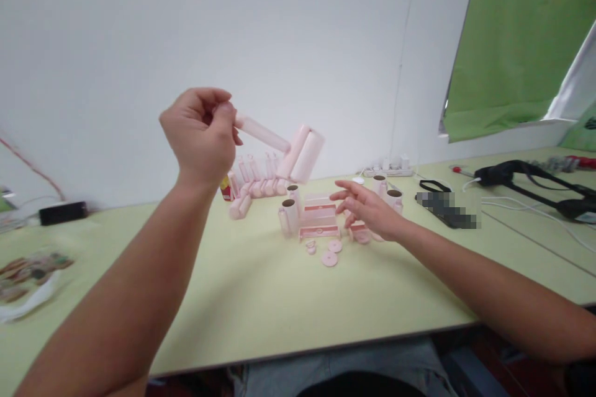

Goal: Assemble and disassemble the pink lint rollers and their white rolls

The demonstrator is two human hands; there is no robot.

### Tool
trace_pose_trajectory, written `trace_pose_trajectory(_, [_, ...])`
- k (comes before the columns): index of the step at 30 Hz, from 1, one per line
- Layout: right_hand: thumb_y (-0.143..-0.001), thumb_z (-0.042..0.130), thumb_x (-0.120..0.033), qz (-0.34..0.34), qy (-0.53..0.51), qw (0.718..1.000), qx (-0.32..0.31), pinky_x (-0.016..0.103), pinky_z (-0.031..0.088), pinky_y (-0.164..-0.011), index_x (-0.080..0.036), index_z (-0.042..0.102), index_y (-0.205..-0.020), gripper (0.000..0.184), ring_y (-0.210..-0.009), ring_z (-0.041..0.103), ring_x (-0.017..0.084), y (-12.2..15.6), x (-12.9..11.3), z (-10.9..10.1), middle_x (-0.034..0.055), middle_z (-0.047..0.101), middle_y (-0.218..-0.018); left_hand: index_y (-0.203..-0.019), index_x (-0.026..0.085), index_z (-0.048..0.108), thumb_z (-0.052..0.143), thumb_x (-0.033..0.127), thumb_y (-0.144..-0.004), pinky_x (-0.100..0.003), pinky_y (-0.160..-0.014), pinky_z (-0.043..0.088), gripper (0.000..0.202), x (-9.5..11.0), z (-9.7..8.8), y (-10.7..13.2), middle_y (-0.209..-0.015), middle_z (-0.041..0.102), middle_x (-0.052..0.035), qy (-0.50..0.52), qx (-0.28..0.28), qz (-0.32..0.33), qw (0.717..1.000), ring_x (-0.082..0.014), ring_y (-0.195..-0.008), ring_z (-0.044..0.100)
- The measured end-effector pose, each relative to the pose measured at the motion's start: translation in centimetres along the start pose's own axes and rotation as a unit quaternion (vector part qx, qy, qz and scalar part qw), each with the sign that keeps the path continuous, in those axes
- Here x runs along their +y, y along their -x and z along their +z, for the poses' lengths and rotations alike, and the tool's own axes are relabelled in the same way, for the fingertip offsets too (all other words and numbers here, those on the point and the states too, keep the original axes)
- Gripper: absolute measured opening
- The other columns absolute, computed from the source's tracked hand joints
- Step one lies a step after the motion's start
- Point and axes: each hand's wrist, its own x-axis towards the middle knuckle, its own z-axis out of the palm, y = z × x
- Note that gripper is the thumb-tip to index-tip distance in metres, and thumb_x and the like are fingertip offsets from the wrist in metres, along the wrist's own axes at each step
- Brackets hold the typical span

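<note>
My left hand (202,133) is raised in front of the wall, its fingers closed round the handle end of a pale pink lint roller (300,155). The roller slants down to the right, with its wide head at the far end. My right hand (365,208) hovers over the pink parts on the table, fingers stretched and apart, holding nothing. Around it stand sticky-paper rolls (289,218) with brown cores. Pink open cases (319,232) lie to its left, and small pink discs (329,258) lie nearer to me.
Several more pink rollers and handles (261,188) are lined up by the wall. A power strip (388,171), a dark phone-like object (442,208) and a black headset-like frame (526,183) lie to the right. At left are a black box (63,213) and a bag of small items (32,279).
</note>
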Motion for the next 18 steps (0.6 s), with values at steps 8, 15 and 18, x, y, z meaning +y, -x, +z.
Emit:
trace_pose_trajectory(8, [-0.079,0.067,-0.051,-0.051,-0.139,0.979,0.143,0.028,0.053,-0.059,-0.026,0.053,-0.108,0.041,-0.075,0.061,0.016,0.2,2.3,-1.0,0.0023,0.063,-0.098,-0.123,0.027,0.044,0.057,0.047,-0.087,-0.020,-0.050,0.047,0.043,4.3,5.7,10.1,-0.097,0.058,-0.0017,0.231,-0.030,-0.072,0.970,-0.0082,-0.064,0.057])
trace_pose_trajectory(15, [-0.079,0.066,-0.051,-0.077,-0.176,0.960,0.205,0.023,0.052,-0.052,-0.025,0.052,-0.106,0.040,-0.068,0.058,0.013,0.3,2.8,-2.4,-0.0001,0.060,-0.090,-0.117,0.019,0.055,0.044,0.051,-0.091,-0.027,-0.062,0.045,0.042,-1.2,5.2,16.3,-0.075,0.062,-0.0034,-0.013,-0.395,-0.115,0.912,-0.0147,-0.066,0.057])
trace_pose_trajectory(18, [-0.080,0.064,-0.053,-0.082,-0.180,0.954,0.226,0.024,0.052,-0.051,-0.025,0.052,-0.104,0.039,-0.066,0.057,0.012,0.1,3.2,-3.1,-0.0008,0.060,-0.087,-0.102,0.018,0.064,0.051,0.059,-0.083,-0.030,-0.063,0.043,0.046,-2.3,4.3,17.3,-0.084,0.068,-0.0090,-0.163,-0.566,-0.072,0.805,-0.0211,-0.075,0.063])
